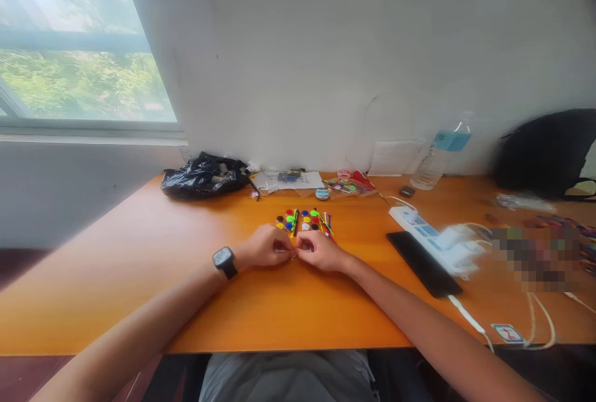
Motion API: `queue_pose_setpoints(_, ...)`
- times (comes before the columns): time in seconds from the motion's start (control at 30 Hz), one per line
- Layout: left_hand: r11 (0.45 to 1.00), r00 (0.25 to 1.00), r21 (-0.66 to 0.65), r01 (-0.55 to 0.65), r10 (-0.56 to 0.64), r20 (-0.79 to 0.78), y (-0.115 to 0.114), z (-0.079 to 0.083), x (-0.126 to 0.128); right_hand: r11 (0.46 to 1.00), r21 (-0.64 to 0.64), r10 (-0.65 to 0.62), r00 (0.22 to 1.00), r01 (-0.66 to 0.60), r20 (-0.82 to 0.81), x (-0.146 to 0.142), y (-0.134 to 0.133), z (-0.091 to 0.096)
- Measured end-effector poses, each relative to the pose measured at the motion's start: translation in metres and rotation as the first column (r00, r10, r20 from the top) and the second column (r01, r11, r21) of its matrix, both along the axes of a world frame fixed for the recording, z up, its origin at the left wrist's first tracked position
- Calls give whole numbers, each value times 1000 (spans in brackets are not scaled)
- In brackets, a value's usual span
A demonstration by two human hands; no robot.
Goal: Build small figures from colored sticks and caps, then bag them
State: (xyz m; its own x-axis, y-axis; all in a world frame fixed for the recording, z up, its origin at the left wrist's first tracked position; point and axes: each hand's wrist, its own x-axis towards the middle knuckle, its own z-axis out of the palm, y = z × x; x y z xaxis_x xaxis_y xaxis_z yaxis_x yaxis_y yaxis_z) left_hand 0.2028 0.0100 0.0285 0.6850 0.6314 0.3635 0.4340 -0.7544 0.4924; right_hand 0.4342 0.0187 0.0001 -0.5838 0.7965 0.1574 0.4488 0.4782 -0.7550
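Both hands rest on an orange table [139,265], fingertips meeting at the middle. My left hand [264,247], with a black watch [225,262] on its wrist, is closed in a pinch. My right hand [321,250] is closed too. Between them they hold something thin and pale that I cannot make out. Just beyond the fingers lie several small coloured buttons [302,219] and thin coloured sticks [325,224].
A black plastic bag [202,175] lies at the back left by the wall. Papers and small packets [298,180] sit behind the buttons. To the right are a black phone [423,263], a white power strip [431,234] with cables, a water bottle [440,157] and a dark backpack [549,152].
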Motion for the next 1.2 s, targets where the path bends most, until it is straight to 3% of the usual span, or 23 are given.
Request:
queue_pose_setpoints(0.53, 995, 999, -97, -37, 37, -6, 1, -2, -2, 1000, 7, 11, 1000, -12, 13, -2, 2, 0)
queue_pose_setpoints(0.73, 997, 999, 71, -11, 15, -50, -4, -10, 1, 991, 132, 4, 997, -14, 76, 3, -8, 15)
queue_pose_setpoints(0.87, 986, 997, 162, -23, 33, -62, -7, -10, 2, 968, 248, -68, 995, 49, 71, 7, -15, 27)
queue_pose_setpoints(1.07, 985, 977, 76, -154, 140, 162, -5, -2, -5, 940, 276, -219, 975, 203, 27, 8, -16, 39)
queue_pose_setpoints(1.2, 975, 960, 95, -199, 175, 219, -2, -1, -9, 916, 295, -300, 953, 273, 50, 7, -19, 42)
